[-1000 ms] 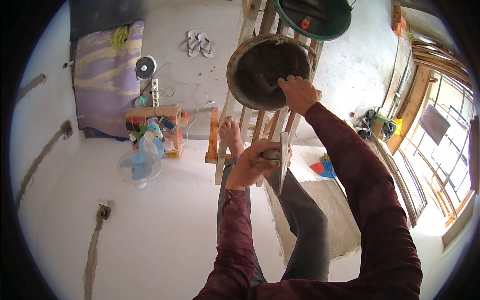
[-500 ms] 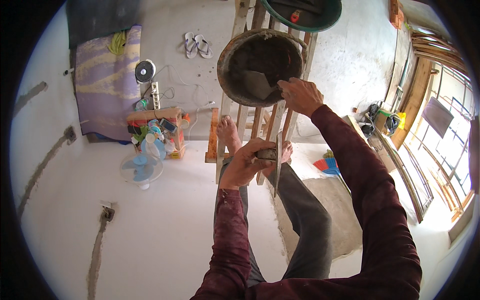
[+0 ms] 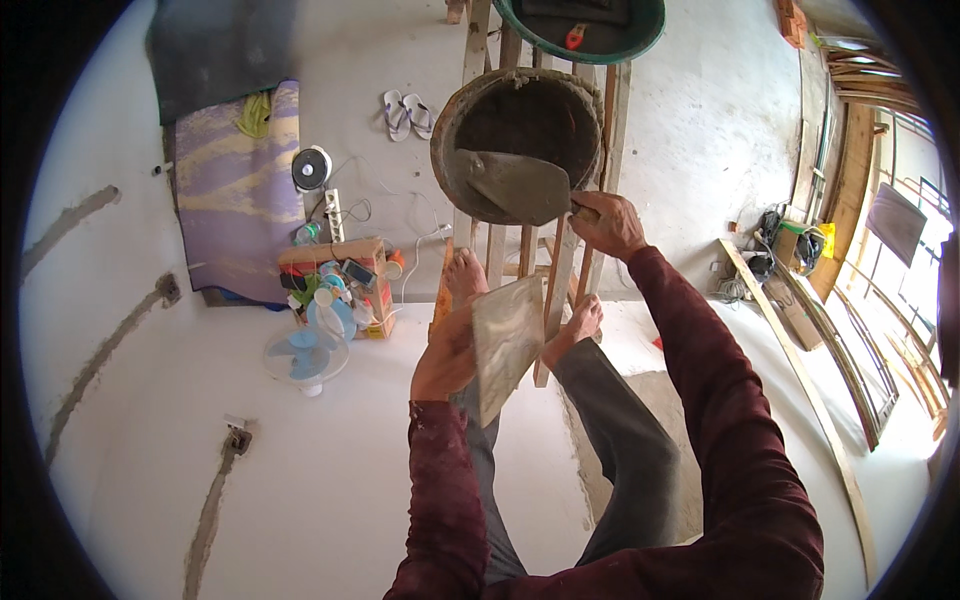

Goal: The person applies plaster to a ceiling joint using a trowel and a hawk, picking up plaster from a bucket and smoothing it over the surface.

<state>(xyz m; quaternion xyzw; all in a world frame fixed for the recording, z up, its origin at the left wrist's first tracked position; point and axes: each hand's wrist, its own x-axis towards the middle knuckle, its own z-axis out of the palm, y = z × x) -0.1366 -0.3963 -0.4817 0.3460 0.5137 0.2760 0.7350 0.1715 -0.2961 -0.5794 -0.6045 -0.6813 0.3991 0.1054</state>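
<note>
My right hand (image 3: 610, 224) grips a pointing trowel by its handle at the right of a round bucket (image 3: 445, 125). The trowel's wide blade (image 3: 530, 190) lies level across the near part of the bucket's mouth and looks coated with grey, wet material. Dark inner walls show beyond the blade; what lies below it is hidden. My left hand (image 3: 443, 355) is closed around a flat plastering float (image 3: 508, 335), held below the bucket. The float's smeared, pale grey face is tilted up, and its handle is hidden behind the plate.
The bucket stands on a wooden slat platform (image 3: 555, 300) where my bare feet rest. A green basin (image 3: 590, 45) sits beyond. Lower down at left are a cluttered wooden box (image 3: 375, 300), a fan (image 3: 308, 355) and slippers (image 3: 407, 115). A long plank (image 3: 800, 400) leans at right.
The trowel has come up from inside the bucket and now shows its broad blade. My left hand has turned the float from edge-on to face-up. The whole view has shifted slightly.
</note>
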